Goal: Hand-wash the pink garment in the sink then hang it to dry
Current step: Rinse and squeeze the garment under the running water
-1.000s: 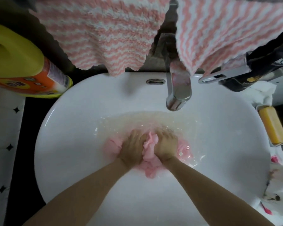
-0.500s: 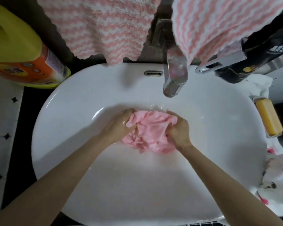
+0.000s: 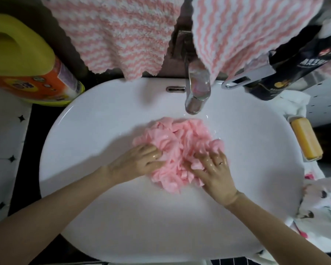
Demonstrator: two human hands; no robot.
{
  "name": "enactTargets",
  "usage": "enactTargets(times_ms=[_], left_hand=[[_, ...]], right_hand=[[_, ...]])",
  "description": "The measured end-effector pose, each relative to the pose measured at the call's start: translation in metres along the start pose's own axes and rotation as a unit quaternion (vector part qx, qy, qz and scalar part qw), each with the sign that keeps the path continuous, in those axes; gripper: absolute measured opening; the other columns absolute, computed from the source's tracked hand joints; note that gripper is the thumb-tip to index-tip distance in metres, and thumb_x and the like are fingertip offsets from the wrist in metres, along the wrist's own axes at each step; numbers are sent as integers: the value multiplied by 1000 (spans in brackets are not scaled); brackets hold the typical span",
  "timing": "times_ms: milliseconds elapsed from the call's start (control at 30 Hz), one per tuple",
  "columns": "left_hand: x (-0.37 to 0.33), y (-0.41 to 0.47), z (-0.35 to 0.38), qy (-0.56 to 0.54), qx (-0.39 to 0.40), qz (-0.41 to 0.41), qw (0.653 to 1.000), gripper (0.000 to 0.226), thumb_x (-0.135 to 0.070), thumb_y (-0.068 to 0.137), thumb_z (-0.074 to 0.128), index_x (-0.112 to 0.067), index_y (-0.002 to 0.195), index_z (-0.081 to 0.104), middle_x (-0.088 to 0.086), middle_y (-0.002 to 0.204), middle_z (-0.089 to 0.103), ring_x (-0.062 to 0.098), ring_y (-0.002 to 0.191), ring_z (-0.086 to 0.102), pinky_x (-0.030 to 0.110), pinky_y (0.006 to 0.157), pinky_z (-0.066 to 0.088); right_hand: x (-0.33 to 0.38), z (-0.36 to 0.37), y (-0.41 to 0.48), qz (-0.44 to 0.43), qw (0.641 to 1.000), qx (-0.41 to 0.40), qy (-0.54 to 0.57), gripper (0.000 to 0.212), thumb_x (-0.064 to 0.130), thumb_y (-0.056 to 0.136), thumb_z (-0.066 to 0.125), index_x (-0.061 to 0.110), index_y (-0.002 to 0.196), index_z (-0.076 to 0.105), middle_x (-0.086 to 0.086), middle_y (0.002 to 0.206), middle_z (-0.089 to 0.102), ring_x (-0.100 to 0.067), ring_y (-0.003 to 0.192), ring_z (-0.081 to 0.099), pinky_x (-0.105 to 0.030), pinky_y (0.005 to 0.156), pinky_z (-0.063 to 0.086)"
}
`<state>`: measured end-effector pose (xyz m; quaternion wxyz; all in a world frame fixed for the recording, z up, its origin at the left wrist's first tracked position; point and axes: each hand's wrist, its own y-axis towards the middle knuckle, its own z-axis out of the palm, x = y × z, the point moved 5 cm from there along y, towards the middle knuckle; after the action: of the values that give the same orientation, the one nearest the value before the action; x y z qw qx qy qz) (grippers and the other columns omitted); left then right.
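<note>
Both forearms reach forward; left grip (image 3: 139, 161) curls into the pink garment (image 3: 180, 138), right grip (image 3: 212, 169) presses it, fingers spread

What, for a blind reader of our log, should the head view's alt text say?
A crumpled pink garment lies in a white sink below the tap; the left hand grips its edge, the right hand presses on it. Striped towels hang above; a soap bar sits at the right.
</note>
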<state>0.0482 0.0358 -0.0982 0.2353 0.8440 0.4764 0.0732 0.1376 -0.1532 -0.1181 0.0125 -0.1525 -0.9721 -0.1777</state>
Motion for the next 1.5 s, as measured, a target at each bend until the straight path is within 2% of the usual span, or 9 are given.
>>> enactTargets(times_ms=[233, 367, 533, 800, 933, 1100, 1267, 1367, 1500], left_hand=[[-9, -26, 49, -50, 286, -95, 952, 32, -17, 78, 41, -26, 94, 66, -6, 92, 65, 18, 82, 63, 29, 73, 38], [-4, -20, 52, -55, 424, -199, 882, 42, -33, 85, 48, -39, 127, 47, -9, 127, 49, 18, 121, 42, 40, 100, 33], [34, -13, -14, -110, 105, -404, 902, 58, -59, 76, 48, -40, 130, 42, -8, 132, 43, 21, 126, 41, 46, 99, 38], [43, -1, 69, -466, 8, -702, 539, 50, -54, 96, 33, -22, 131, 51, 0, 131, 54, 20, 124, 50, 30, 105, 35], [49, 8, 86, -612, -26, -677, 408, 41, -48, 95, 45, -12, 106, 62, 12, 118, 62, 16, 110, 60, 40, 99, 43], [34, 2, 38, -509, -67, -639, 573, 11, -21, 82, 67, -24, 89, 59, -4, 87, 60, 5, 78, 56, 17, 70, 45], [-22, -25, 34, -191, 127, -446, 865, 73, -46, 59, 64, -28, 127, 44, 3, 131, 42, 20, 115, 45, 37, 95, 46], [-33, -40, 58, -81, 191, -518, 830, 114, -74, 47, 46, -33, 146, 8, 12, 156, 13, 33, 141, 17, 57, 109, 15], [-43, -24, 81, -66, 194, -501, 841, 93, -63, 65, 48, -18, 144, 29, 17, 149, 31, 36, 132, 37, 48, 104, 31]], right_hand=[[19, 43, -7, 47, 957, 285, 35, 43, 52, 70, 54, 32, 107, 67, -4, 112, 58, -34, 106, 55, -58, 95, 41], [12, 32, 18, 81, 912, 375, 142, 48, 61, 75, 37, 48, 114, 62, 5, 131, 51, -29, 126, 44, -56, 103, 29], [-51, -28, 16, 429, 867, 48, 249, 27, 44, 82, 51, 30, 92, 73, 11, 116, 62, -20, 106, 58, -34, 84, 46], [-31, 61, 72, 535, 739, 177, 371, 70, 73, 78, 52, 37, 137, 39, -1, 127, 58, -21, 112, 57, -42, 100, 43], [-27, 62, 87, 546, 551, 110, 622, 33, 34, 86, 68, 6, 104, 67, -9, 98, 72, -22, 91, 69, -38, 87, 55], [-38, 16, 63, 473, 655, 111, 579, 23, 10, 83, 68, 13, 73, 48, 0, 67, 48, -9, 57, 46, -21, 52, 39], [-13, 0, 15, 284, 861, 287, 309, 62, 44, 72, 56, 55, 130, 37, 5, 151, 28, -20, 134, 33, -37, 111, 30], [8, 21, 7, 297, 866, 320, 242, 69, 86, 70, 24, 65, 134, 12, 12, 159, -11, -21, 147, 1, -50, 118, 9], [23, 51, 11, 318, 891, 280, 163, 69, 75, 81, 23, 45, 140, 37, -1, 158, 20, -37, 138, 28, -54, 107, 27]])
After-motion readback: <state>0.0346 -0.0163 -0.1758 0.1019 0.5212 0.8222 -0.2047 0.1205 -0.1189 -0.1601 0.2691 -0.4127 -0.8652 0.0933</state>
